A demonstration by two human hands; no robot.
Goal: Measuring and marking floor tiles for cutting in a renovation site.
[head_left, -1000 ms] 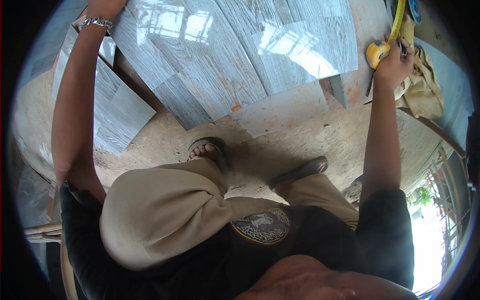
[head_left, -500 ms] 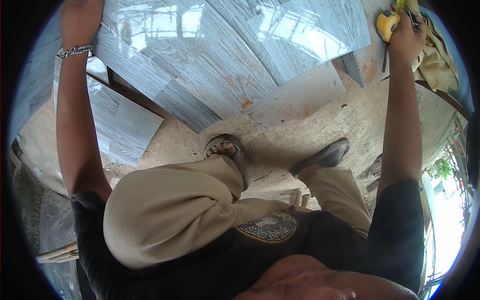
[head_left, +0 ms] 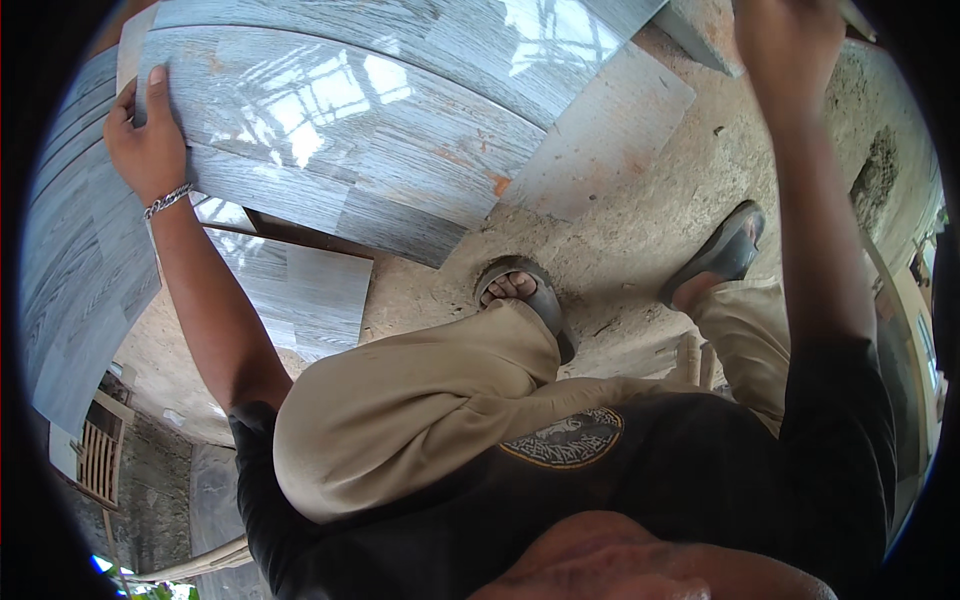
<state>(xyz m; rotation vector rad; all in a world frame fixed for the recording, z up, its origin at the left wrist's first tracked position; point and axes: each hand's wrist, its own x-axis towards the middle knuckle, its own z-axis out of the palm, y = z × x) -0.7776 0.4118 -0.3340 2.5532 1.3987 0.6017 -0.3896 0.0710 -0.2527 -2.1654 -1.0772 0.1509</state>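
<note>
My left hand (head_left: 145,150), with a chain bracelet at the wrist, rests at the left end of a grey wood-patterned tile (head_left: 420,125). Its thumb is stretched out along the tile's end, and the other fingers bend apart from it on the outer side. Nothing shows held in it. At the upper right, my right hand (head_left: 790,50) is blurred and cut off by the picture's edge. Its fingers, and anything in them, are hidden. Window light reflects off the tile's glossy face. Orange-brown smears mark its right part.
A dusty plain slab (head_left: 610,140) lies right of the tiles. A smaller tile (head_left: 320,290) sits below them, and more wood-patterned tiles (head_left: 90,240) stand at the left. My sandalled feet (head_left: 520,290) are on rough, dusty ground. A slatted wooden frame (head_left: 100,450) is at the lower left.
The view has swung left. My left hand shows more fully, at the tile's end. My right hand, which held a yellow tape measure, has its fingers out of sight; the tape measure no longer shows.
</note>
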